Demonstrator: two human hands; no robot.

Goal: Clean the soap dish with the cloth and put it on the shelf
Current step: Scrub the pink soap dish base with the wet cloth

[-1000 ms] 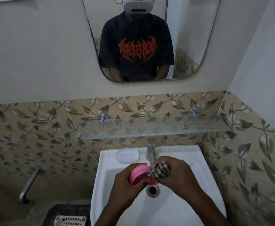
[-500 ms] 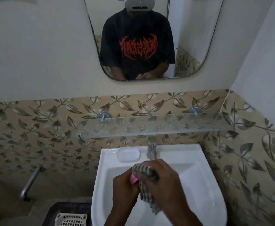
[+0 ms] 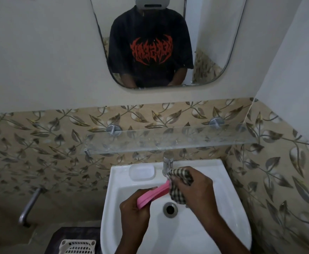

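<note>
Over the sink (image 3: 120, 180), left hand (image 3: 133, 211) grips the near end of the pink soap dish (image 3: 153, 194). Its long axis runs up-right to the right hand (image 3: 197, 191), which clutches the checked cloth (image 3: 177, 187) against the far end. Glass shelf (image 3: 168, 140) lies above and behind; the left hand is placed to carry.
</note>
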